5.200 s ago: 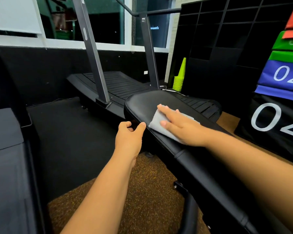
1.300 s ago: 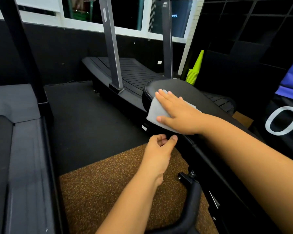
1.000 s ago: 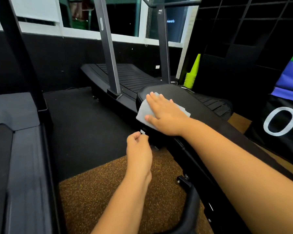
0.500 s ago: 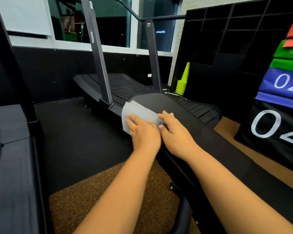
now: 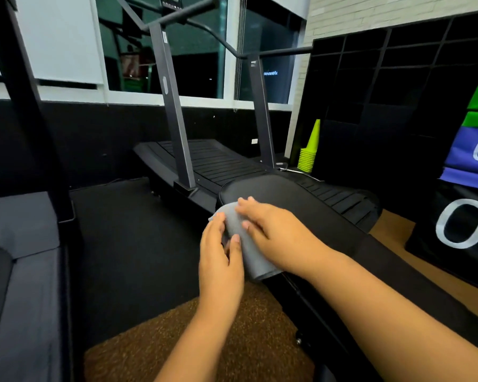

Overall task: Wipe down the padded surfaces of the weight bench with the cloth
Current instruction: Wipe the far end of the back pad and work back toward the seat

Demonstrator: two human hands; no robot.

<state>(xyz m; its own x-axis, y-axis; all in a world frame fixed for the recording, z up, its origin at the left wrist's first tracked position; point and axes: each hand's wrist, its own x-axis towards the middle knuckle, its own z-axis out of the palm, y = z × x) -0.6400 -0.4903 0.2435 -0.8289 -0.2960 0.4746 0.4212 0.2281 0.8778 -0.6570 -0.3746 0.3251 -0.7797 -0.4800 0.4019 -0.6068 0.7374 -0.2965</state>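
Note:
The black padded weight bench (image 5: 295, 199) runs from the lower right up to the middle of the view, its rounded end near the treadmill. A grey cloth (image 5: 250, 252) is draped over the bench's left edge, between both hands. My right hand (image 5: 271, 230) lies flat on top of the cloth and presses it to the pad. My left hand (image 5: 221, 253) is at the left side of the bench, fingers curled around the cloth's hanging part. Much of the cloth is hidden under the hands.
A curved treadmill (image 5: 213, 161) with grey uprights stands just beyond the bench. A stack of lime cones (image 5: 309, 153) sits by the wall. Numbered coloured plyo boxes (image 5: 469, 172) are on the right, another machine (image 5: 17, 244) on the left, brown rubber flooring (image 5: 232, 340) below.
The cloth has been drawn off the pad top and down over the bench's left edge, toward me. My left hand, earlier free below the bench, has joined the right on the cloth.

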